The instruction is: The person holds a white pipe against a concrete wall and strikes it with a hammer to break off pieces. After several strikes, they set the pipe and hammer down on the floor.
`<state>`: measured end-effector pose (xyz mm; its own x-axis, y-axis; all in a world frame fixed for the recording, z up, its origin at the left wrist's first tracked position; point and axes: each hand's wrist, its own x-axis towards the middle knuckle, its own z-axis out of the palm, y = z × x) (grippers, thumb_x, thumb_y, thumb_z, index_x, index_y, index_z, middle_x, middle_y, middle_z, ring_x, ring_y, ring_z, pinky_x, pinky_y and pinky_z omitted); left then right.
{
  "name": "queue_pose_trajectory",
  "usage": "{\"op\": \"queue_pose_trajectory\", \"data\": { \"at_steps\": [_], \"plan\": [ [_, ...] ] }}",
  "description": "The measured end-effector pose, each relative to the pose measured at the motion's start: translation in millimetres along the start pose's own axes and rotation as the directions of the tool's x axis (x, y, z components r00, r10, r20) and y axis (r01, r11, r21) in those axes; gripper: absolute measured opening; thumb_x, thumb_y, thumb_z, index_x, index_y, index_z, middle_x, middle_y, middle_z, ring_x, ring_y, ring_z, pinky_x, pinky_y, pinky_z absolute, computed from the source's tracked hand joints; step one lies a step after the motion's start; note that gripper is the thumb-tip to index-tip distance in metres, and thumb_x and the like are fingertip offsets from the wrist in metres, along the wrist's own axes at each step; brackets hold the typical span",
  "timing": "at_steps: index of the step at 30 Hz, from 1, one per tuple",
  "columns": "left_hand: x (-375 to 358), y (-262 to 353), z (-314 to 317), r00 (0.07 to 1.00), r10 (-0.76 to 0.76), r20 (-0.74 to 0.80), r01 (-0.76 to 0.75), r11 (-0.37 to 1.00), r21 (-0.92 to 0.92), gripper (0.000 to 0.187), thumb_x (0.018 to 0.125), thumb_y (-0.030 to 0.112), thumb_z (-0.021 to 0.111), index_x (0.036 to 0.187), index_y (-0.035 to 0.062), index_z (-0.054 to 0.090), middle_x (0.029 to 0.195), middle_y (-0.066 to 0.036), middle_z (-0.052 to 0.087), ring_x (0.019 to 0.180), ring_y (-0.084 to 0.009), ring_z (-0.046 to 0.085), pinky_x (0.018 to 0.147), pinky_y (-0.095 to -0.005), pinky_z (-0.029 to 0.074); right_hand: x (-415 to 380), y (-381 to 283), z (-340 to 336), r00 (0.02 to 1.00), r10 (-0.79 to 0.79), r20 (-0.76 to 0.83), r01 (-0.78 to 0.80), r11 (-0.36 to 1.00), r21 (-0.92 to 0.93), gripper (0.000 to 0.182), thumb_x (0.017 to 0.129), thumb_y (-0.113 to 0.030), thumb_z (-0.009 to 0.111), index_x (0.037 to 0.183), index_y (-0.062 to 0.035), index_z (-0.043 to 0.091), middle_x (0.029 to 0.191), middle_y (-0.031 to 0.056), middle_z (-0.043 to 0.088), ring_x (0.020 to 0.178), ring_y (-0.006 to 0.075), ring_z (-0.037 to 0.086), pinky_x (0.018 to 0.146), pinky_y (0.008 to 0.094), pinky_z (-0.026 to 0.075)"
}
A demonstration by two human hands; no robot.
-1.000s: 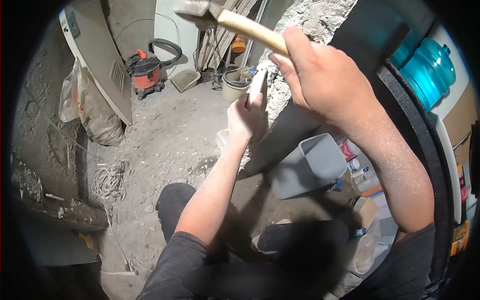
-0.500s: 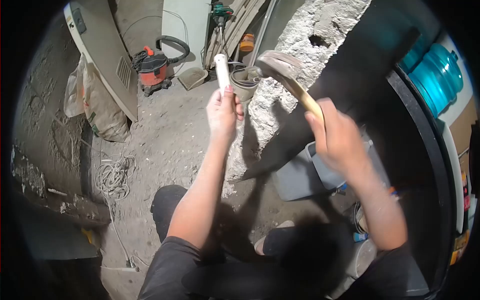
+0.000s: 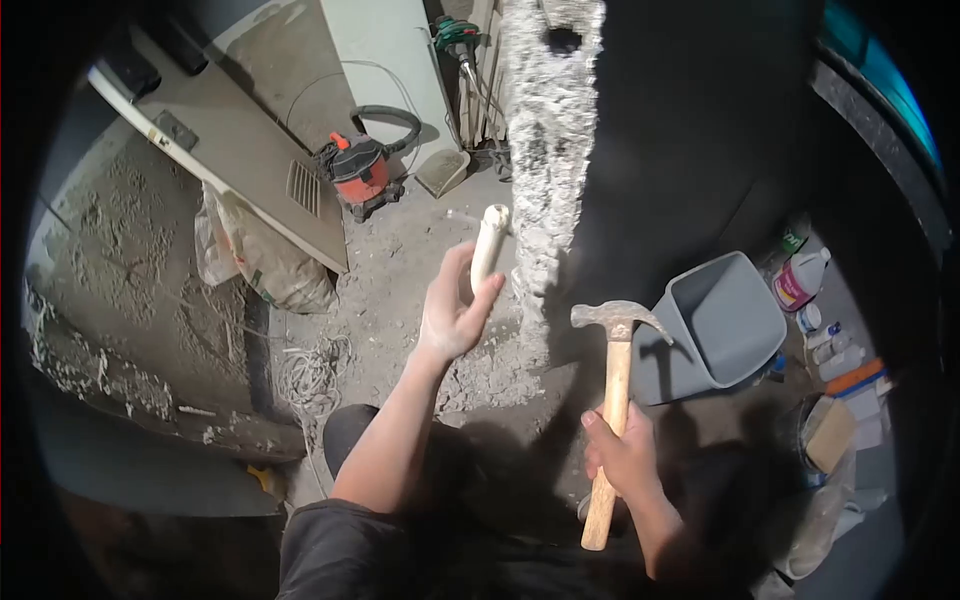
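Observation:
My left hand [image 3: 455, 305] is closed around a whitish, rounded-end cylindrical handle [image 3: 490, 245], held upright and slightly tilted close to the broken edge of a wall [image 3: 550, 150]. The handle's lower end is hidden by my fingers, so its kind does not show. In my right hand [image 3: 628, 452] is a claw hammer [image 3: 618, 375] with a light wooden shaft, gripped along its lower half. The hammer's steel head points up, its claw toward the right, apart from both the wall and the white handle.
A grey plastic bin [image 3: 725, 320] lies behind the hammer, with bottles [image 3: 802, 278] to its right. A red and black vacuum cleaner [image 3: 362, 170], a dustpan [image 3: 442, 173], a sack [image 3: 285, 265] and coiled cable [image 3: 315, 370] lie on the dusty floor. A green drill [image 3: 458, 35] stands at the back.
The hammer has come down from beside the white handle to low on the right and now stands upright. My left hand has lowered with the white handle. The view has turned.

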<state>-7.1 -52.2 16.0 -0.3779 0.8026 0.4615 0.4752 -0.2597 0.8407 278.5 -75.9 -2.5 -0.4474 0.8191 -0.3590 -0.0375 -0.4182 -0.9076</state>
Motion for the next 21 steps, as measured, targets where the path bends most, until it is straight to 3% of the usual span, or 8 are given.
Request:
{"op": "queue_pose_trajectory", "data": {
  "at_steps": [2,4,8,11,12,14,18,21],
  "plan": [
    [-5.8,5.0,13.6,0.996,0.092,0.011,-0.093,0.987,0.131,0.049,0.092,0.016,0.072,0.134,0.002,0.05,0.092,-0.012,0.069,0.075,-0.0153,0.065,0.068,-0.0281,0.05,5.3,-0.3,-10.3,0.992,-0.096,-0.086,0.091,0.994,-0.057,0.024,0.095,-0.015,0.069,0.099,-0.0012,0.049,0.067,0.0013,0.051,0.045,0.008,0.049,0.037,0.0267,0.043],
    [-2.3,14.6,33.1,0.987,0.162,-0.004,-0.161,0.984,0.071,0.045,0.09,0.015,0.074,0.129,0.0022,0.055,0.093,-0.013,0.07,0.078,-0.0156,0.067,0.068,-0.0278,0.051,4.4,-10.3,-13.6,0.986,-0.118,-0.114,0.115,0.993,-0.034,0.024,0.095,-0.014,0.069,0.099,-0.0011,0.049,0.066,0.0015,0.052,0.045,0.0079,0.05,0.038,0.0263,0.042],
    [8.6,45.9,50.7,0.932,0.348,0.1,-0.358,0.845,0.396,0.031,0.092,0.017,0.07,0.119,0.0048,0.063,0.091,-0.013,0.066,0.076,-0.0267,0.068,0.068,-0.0332,0.052,3.9,-28.8,-15.5,0.976,-0.182,-0.118,0.189,0.981,0.047,0.023,0.095,-0.016,0.07,0.098,-0.0016,0.053,0.068,0.0004,0.054,0.051,0.0073,0.051,0.044,0.0254,0.043],
    [11.7,67.1,56.1,0.967,0.175,0.182,-0.242,0.854,0.46,0.027,0.097,0.017,0.061,0.121,0.0074,0.062,0.094,-0.014,0.064,0.075,-0.0338,0.065,0.067,-0.0397,0.052,19.3,-20.3,-8.8,0.845,-0.444,-0.297,0.446,0.893,-0.065,0.022,0.094,-0.019,0.072,0.093,0.0,0.06,0.072,0.0012,0.058,0.063,0.0083,0.051,0.057,0.0268,0.043],
    [17.1,55.1,56.6,0.939,0.302,0.166,-0.344,0.827,0.445,0.027,0.097,0.02,0.062,0.122,0.0074,0.062,0.094,-0.015,0.064,0.078,-0.0355,0.065,0.069,-0.0403,0.053,25.7,-16.8,-4.1,0.777,-0.528,-0.343,0.541,0.838,-0.067,0.019,0.094,-0.016,0.071,0.093,0.0001,0.06,0.072,0.0008,0.057,0.062,0.0077,0.051,0.056,0.0265,0.043],
    [18.2,53.6,55.5,0.972,0.222,0.079,-0.234,0.867,0.441,0.029,0.097,0.022,0.063,0.122,0.0074,0.063,0.093,-0.015,0.064,0.08,-0.0363,0.066,0.069,-0.0409,0.054,40.0,-16.1,3.7,0.595,-0.7,-0.394,0.742,0.668,-0.066,0.015,0.094,-0.012,0.069,0.093,0.0009,0.061,0.072,0.0011,0.057,0.062,0.0077,0.05,0.057,0.0262,0.043],
    [17.1,71.9,54.1,0.962,0.243,0.122,-0.269,0.779,0.567,0.03,0.092,0.015,0.07,0.12,0.0059,0.065,0.09,-0.014,0.064,0.078,-0.0332,0.065,0.07,-0.0373,0.052,55.8,-38.5,17.3,0.619,-0.693,-0.37,0.785,0.54,0.303,0.027,0.096,-0.004,0.06,0.073,-0.0061,0.047,0.059,0.0012,0.052,0.054,0.0097,0.051,0.054,0.0259,0.039],
    [21.6,69.8,46.5,0.955,0.263,0.141,-0.295,0.765,0.572,0.031,0.092,0.017,0.071,0.121,0.008,0.066,0.085,-0.012,0.063,0.072,-0.0306,0.065,0.065,-0.0383,0.052,68.6,-26.7,26.6,0.646,-0.657,-0.388,0.763,0.566,0.312,0.026,0.097,-0.006,0.06,0.074,-0.0065,0.047,0.058,0.0009,0.051,0.052,0.009,0.049,0.052,0.0267,0.04]
  ]
}}
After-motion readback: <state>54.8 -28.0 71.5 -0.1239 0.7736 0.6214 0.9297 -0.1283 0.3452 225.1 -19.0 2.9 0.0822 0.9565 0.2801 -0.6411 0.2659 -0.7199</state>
